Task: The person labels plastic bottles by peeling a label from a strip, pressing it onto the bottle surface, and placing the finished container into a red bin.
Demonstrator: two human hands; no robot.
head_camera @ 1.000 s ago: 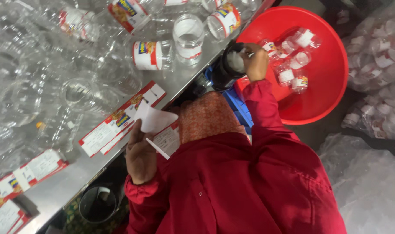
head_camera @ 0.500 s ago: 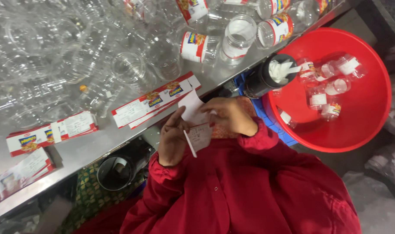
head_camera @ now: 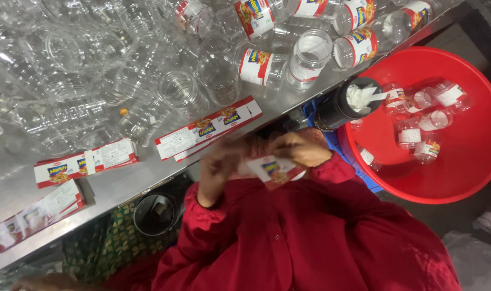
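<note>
My left hand, blurred by motion, and my right hand are together in front of my red shirt, just below the steel table's edge. Between them they hold a small red and white paper label, printed side up. My right hand pinches its right end and my left hand is at its left end. A black pot with a white stick and white paste in it stands right of my right hand.
A red basin at the right holds several small labelled jars. Many clear plastic jars cover the table, some labelled. Stacks of labels lie along the near edge. A dark bucket sits under the table.
My right hand left the black pot and came back to the label. Both hands now hold it, turned printed side up. The view has shifted towards the right.
</note>
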